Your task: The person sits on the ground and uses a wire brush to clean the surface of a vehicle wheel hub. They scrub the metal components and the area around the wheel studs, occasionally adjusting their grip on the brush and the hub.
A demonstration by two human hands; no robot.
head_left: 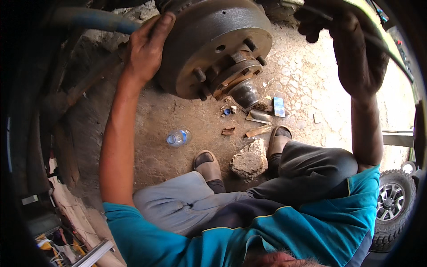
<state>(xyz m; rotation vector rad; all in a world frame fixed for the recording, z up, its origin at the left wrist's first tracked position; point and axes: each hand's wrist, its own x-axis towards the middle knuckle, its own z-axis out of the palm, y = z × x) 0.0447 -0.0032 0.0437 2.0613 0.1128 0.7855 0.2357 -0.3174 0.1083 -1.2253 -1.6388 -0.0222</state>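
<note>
A worn metal brake drum (pixel 191 53) with wheel studs and a protruding hub (pixel 238 75) fills the upper middle. My left hand (pixel 149 46) is raised beside the drum's left side. Its thumb points up along the drum and its other fingers are curled and partly hidden, so what they hold does not show. A blue bar (pixel 95 20) runs in from the left up to this hand. On the right, my right hand (pixel 356 53) is lifted, its fingers bent over in shadow near a pale curved body panel edge (pixel 378 26). What it grips is hidden.
Below the drum lie a clear plastic bottle (pixel 179 138), a blue cap (pixel 227 111), a blue packet (pixel 279 107), wood scraps (pixel 259 130) and a stone (pixel 250 160) between my feet. A wheel with tyre (pixel 391 202) stands at the right. Planks (pixel 73 209) lean at the left.
</note>
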